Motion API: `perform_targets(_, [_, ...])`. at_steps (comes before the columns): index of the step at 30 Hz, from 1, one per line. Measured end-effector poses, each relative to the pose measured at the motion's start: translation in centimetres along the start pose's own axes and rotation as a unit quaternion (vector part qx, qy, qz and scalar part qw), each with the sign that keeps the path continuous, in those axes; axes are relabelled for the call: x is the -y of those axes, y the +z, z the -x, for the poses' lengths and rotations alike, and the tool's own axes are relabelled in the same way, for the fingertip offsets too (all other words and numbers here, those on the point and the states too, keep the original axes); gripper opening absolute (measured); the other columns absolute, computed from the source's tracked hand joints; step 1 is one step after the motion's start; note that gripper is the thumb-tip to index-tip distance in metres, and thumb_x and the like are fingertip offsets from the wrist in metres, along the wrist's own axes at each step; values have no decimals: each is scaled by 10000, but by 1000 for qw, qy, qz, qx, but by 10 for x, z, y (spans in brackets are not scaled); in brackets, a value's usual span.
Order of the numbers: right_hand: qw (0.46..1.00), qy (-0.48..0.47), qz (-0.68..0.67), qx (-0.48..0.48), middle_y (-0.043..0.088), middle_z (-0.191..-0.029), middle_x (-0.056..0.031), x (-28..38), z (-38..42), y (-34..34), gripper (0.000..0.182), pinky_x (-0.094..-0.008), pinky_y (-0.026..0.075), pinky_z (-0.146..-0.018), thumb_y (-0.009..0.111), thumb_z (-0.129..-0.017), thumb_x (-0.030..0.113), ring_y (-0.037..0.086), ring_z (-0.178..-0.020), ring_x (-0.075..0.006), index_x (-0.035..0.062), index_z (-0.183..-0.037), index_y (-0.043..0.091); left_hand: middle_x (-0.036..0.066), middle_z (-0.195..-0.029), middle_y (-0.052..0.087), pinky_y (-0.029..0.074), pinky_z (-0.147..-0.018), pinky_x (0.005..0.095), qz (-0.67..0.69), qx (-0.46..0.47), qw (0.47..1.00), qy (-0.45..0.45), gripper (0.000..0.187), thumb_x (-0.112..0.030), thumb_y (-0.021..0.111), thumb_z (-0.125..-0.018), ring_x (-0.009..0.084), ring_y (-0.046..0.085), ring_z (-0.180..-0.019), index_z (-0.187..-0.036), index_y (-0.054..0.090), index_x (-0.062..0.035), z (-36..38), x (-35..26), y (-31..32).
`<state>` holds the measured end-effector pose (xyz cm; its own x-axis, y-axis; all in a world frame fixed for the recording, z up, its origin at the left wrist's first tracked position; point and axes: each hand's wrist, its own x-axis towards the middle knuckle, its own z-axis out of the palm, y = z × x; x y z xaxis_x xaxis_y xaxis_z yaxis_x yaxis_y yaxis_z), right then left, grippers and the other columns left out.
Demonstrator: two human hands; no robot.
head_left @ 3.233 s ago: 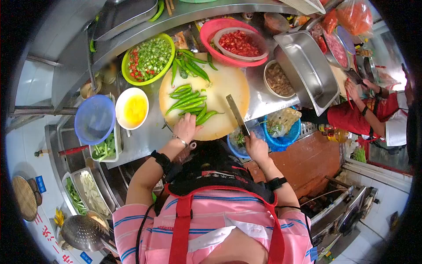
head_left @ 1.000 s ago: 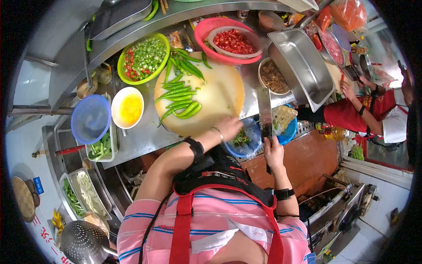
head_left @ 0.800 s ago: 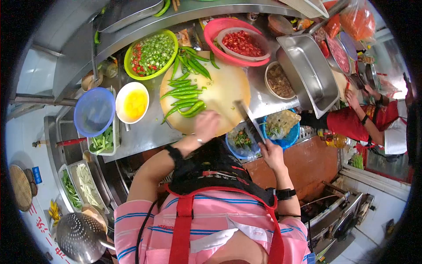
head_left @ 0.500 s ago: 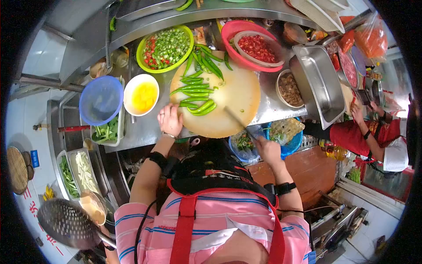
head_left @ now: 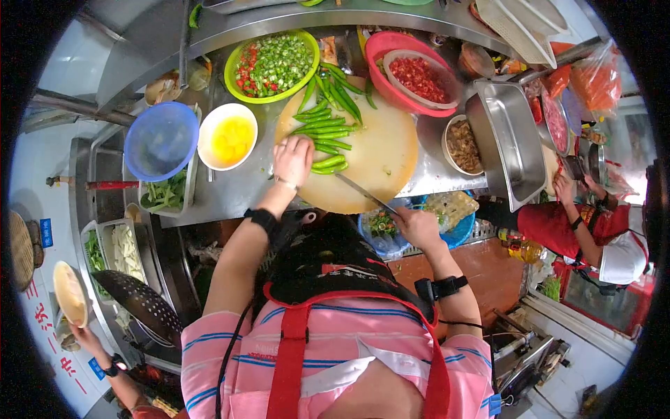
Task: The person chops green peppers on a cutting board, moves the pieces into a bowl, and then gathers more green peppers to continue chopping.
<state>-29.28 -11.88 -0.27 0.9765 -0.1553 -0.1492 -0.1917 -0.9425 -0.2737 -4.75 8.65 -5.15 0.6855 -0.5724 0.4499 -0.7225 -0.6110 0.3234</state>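
Long green chili peppers (head_left: 328,131) lie roughly side by side on a round cutting board (head_left: 384,146), with more of them heaped at its far edge. My left hand (head_left: 293,160) presses on the left ends of the nearer peppers, its fingers curled over them; the fingertips are partly hidden. In my right hand (head_left: 419,229) is the handle of a kitchen knife (head_left: 364,190). The blade slants across the near part of the board, its tip close to the right end of the nearest pepper.
A green basin (head_left: 272,98) of chopped peppers, a white bowl (head_left: 239,163) of eggs, a blue bowl (head_left: 160,143), a pink basin (head_left: 377,50) and a steel pan (head_left: 513,140) surround the board. Another person's hand (head_left: 87,339) holds a bowl lower left; a co-worker (head_left: 576,227) stands right.
My left hand has moved from the board's left edge onto the peppers. The knife has shifted up and left toward them. At lower left, the perforated ladle and the other person's bowl have moved.
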Motion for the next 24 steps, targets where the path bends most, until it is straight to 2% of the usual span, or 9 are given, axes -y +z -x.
perform_targets(3, [999, 7, -29, -14, 583, -596, -138, 7, 8, -7, 184, -422, 454, -479, 548, -799, 300, 580, -543, -325, 120, -800, 588, 38, -896, 560, 402, -701, 382, 54, 5, 997, 47, 105, -175, 609, -719, 252, 528, -828, -816, 602, -134, 35, -4, -9])
perform_targets(5, [999, 17, -27, -43, 554, -556, -150, -1, 10, -11, 169, -430, 435, -457, 567, -797, 283, 557, -517, -338, 117, -803, 596, 12, -943, 541, 406, -714, 378, 44, 64, 991, 109, 132, -146, 607, -694, 240, 512, -869, -826, 618, -147, 49, -3, -11])
perform_targets(8, [999, -11, -7, -43, 579, -600, -140, -11, 3, -18, 175, -411, 459, -478, 570, -781, 292, 579, -535, -317, 125, -812, 612, 6, -970, 534, 423, -750, 368, 75, 94, 985, 124, 176, -112, 602, -667, 235, 503, -921, -836, 636, -150, 49, 14, -3])
perform_targets(10, [997, -45, -8, -57, 582, -605, -133, -6, -9, -32, 195, -416, 456, -483, 541, -804, 308, 582, -548, -313, 129, -849, 604, 31, -971, 534, 440, -789, 359, 113, 136, 977, 122, 198, -68, 590, -659, 247, 512, -931, -840, 640, -131, 42, 20, -8])
perform_targets(13, [994, -96, 49, 28, 593, -610, -111, -4, -40, -43, 226, -427, 451, -497, 465, -853, 334, 591, -582, -304, 140, -896, 573, 56, -966, 534, 452, -797, 348, 180, 140, 965, 131, 208, -47, 580, -666, 255, 525, -927, -852, 641, -116, 32, 36, 5])
perform_targets(19, [981, -124, 103, 110, 592, -607, -125, 6, -61, -40, 230, -428, 456, -495, 469, -852, 320, 598, -574, -305, 105, -830, 547, 50, -918, 543, 466, -762, 335, 167, 127, 968, 138, 155, -39, 567, -693, 245, 547, -887, -827, 624, -89, 32, 35, 6])
perform_targets(23, [979, -134, 97, 120, 590, -594, -128, 7, -65, -34, 223, -421, 462, -489, 475, -847, 299, 595, -547, -303, 88, -821, 543, 54, -916, 568, 468, -756, 352, 182, 159, 967, 84, 110, -58, 587, -705, 264, 554, -873, -807, 626, -60, 32, 31, 4])
perform_targets(24, [981, -150, 76, 101, 566, -547, -120, 2, -64, -21, 217, -417, 457, -472, 490, -841, 292, 586, -516, -296, 81, -803, 526, 54, -916, 568, 468, -756, 352, 183, 161, 966, 83, 110, -58, 587, -705, 264, 554, -873, -807, 626, -60, 33, 32, 5])
